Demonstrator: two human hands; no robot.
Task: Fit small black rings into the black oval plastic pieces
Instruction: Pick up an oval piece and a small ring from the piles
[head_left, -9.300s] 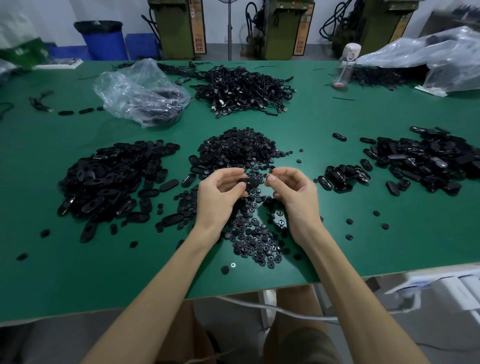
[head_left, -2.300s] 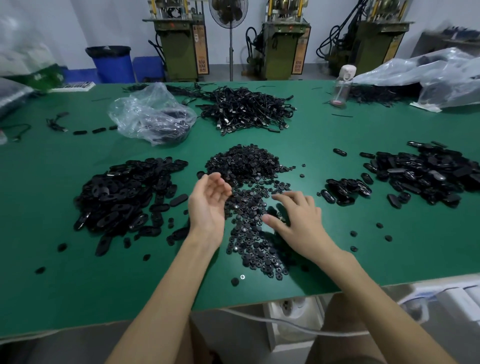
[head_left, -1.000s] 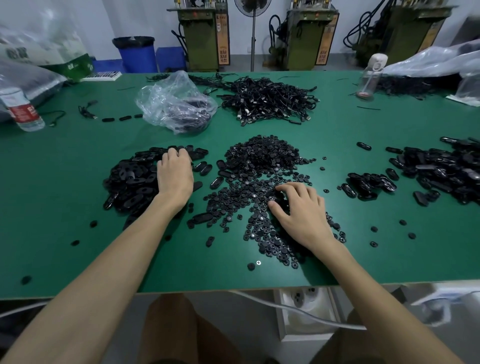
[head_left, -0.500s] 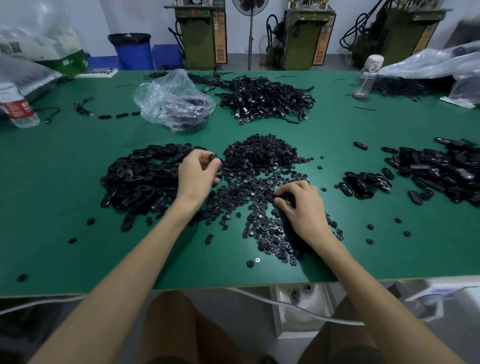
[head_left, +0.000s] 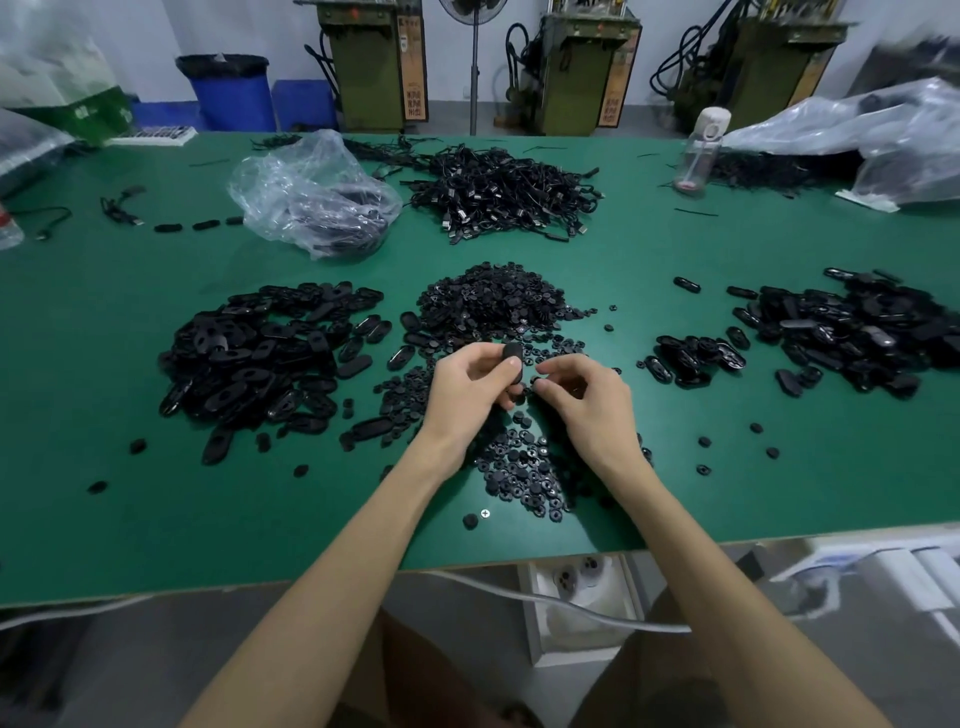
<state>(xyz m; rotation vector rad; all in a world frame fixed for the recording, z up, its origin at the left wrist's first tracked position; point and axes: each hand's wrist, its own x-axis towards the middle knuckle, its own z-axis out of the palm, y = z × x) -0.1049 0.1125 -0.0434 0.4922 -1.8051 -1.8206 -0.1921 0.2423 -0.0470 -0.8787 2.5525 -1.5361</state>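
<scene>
1. While the left hand (head_left: 470, 395) is raised just above the green worktop (head_left: 156, 519), its thumb and fingers pinch one black oval piece (head_left: 511, 357). It is held end-up, with the top end poking out above the fingertips.
2. The right hand (head_left: 589, 402) is just beside it with fingers curled. Thumb and forefinger pinch a small black ring (head_left: 536, 384) near the lower end of the oval piece. Can't tell if the two parts touch.
3. Both hands sit over the ring pile (head_left: 493, 304), which thins into a loose scatter toward the near edge.
4. Left of the rings is the heap of oval pieces (head_left: 260, 358), with strays around it.
5. On the right, a small cluster of ovals (head_left: 693, 358) lies near a bigger heap (head_left: 857, 332) that runs to the frame edge.
6. Far side of the worktop: a tangle of black cables (head_left: 504, 192), a crumpled clear bag (head_left: 311, 197) with more black cable in it, and a clear drink bottle (head_left: 698, 150) with a white lid.
7. Writing: the orange label strips (head_left: 414, 67) on the olive-green machines (head_left: 363, 62) behind carry dark characters, too small to read. The green carton (head_left: 88, 111) at far left has a white mark, also unreadable.
8. A silver cross-marked disc (head_left: 485, 513) lies near the front edge, just beside a lone ring.
</scene>
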